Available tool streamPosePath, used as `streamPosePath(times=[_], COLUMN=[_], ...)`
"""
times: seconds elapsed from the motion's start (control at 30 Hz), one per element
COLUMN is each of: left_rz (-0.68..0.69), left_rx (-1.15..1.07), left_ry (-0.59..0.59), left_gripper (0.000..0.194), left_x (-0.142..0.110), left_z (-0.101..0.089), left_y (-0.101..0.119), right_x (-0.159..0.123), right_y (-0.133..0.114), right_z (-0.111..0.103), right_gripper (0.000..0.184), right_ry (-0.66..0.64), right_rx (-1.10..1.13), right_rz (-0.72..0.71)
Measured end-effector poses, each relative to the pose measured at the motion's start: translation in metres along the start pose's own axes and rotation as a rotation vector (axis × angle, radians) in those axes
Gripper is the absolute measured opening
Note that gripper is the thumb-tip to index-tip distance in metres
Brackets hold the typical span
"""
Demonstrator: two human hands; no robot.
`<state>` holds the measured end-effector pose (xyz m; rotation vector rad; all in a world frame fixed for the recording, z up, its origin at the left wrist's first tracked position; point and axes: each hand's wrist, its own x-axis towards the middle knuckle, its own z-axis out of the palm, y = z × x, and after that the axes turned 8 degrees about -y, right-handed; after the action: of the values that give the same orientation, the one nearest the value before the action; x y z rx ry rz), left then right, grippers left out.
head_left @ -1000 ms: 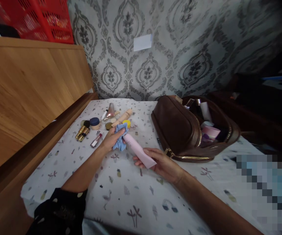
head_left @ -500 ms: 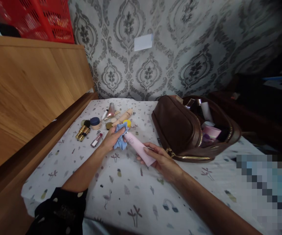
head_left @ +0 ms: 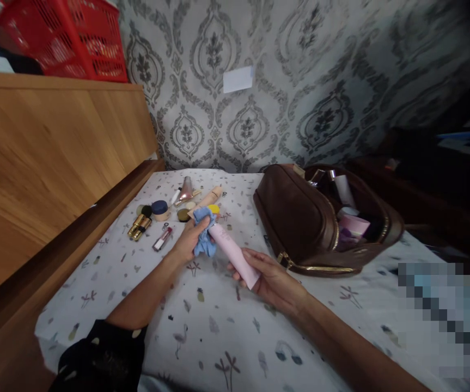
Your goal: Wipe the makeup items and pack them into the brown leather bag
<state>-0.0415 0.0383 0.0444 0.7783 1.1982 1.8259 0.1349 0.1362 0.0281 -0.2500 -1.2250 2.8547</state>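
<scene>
In my right hand (head_left: pixel 273 277) is the flat lower end of a pale pink squeeze tube (head_left: pixel 232 250), tilted up to the left. My left hand (head_left: pixel 189 239) is closed on a crumpled blue cloth (head_left: pixel 205 234), pressed round the tube's cap end, so the cap is hidden. Just beyond the cloth lie a yellow round item (head_left: pixel 214 209) and a beige tube (head_left: pixel 210 199). Left of my left hand are a lip gloss tube (head_left: pixel 163 238), gold lipstick tubes (head_left: pixel 139 226) and a jar with a dark blue lid (head_left: pixel 160 209).
A brown leather bag (head_left: pixel 300 218) stands unzipped at the right, with cosmetics inside. A wooden cabinet (head_left: pixel 63 147) borders the left side, carrying a red plastic basket (head_left: pixel 104 46). Patterned wallpaper (head_left: pixel 246 128) rises behind the printed sheet (head_left: pixel 210 326).
The view has tilted slightly, so everything sits a little lower. Both hands keep their hold on the cloth and the pink tube, with hardly any other shift.
</scene>
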Motion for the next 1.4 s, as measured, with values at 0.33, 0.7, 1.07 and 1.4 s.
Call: streamPosePath(times=[0.33, 0.7, 1.07, 1.4], left_rz=[-0.05, 0.019, -0.085, 0.015], left_rx=[-0.057, 0.306, -0.071, 0.088], left_ry=[-0.039, 0.076, -0.209, -0.012], left_gripper=[0.047, 0.038, 0.048, 0.03], left_x=[-0.002, 0.0, 0.001, 0.005], left_z=[0.008, 0.0, -0.013, -0.001], left_y=[-0.009, -0.008, -0.003, -0.021], right_x=[0.002, 0.001, 0.004, 0.007], right_y=[0.003, 0.0, 0.001, 0.007], right_z=[-0.006, 0.0, -0.008, -0.005], right_gripper=[0.03, 0.031, 0.036, 0.053], right_ry=[0.077, 0.066, 0.2, 0.21], right_rx=[0.063, -0.048, -0.17, -0.455], right_rz=[-0.051, -0.1, -0.159, -0.248])
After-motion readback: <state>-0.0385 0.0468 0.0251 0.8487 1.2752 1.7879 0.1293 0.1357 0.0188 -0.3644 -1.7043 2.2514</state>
